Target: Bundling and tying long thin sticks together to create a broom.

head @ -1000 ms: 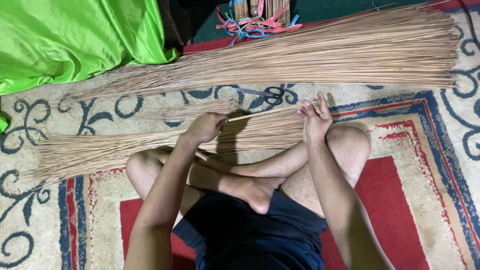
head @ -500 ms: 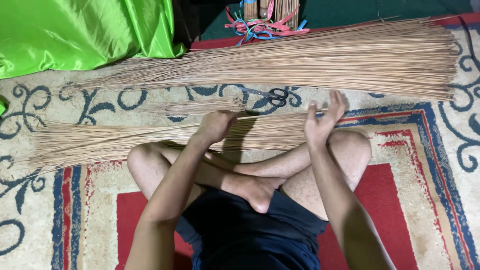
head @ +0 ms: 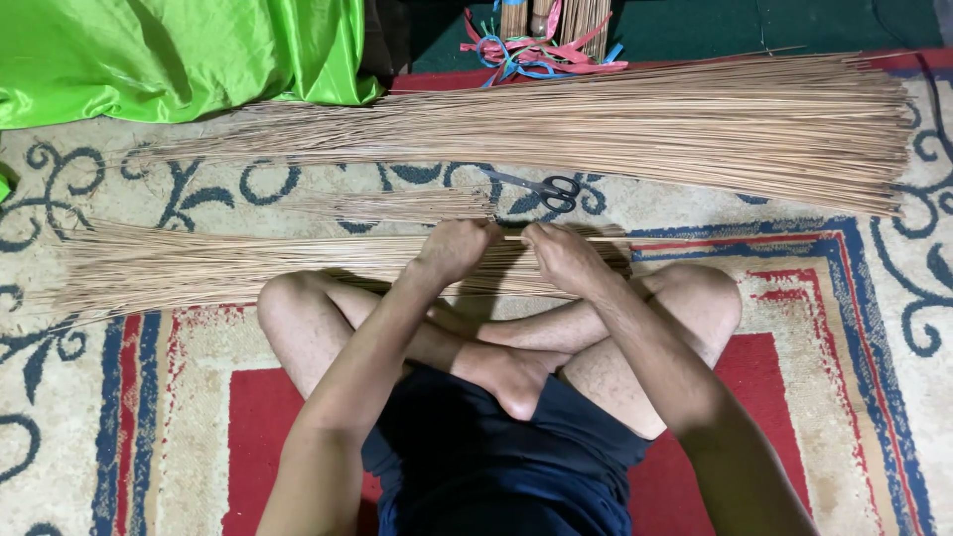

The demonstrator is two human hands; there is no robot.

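We see the left hand (head: 455,248) curled shut round one thin broom stick (head: 566,238), right hand (head: 563,256) also closed on it, just beside the left. Stick lies level above the near stick bundle (head: 199,268), which lies on the patterned carpet (head: 844,328) in front of crossed legs. Black scissors (head: 544,186) sit betw. near bundle & big far bundle (head: 695,124). Green cloth (head: 169,55) top left.
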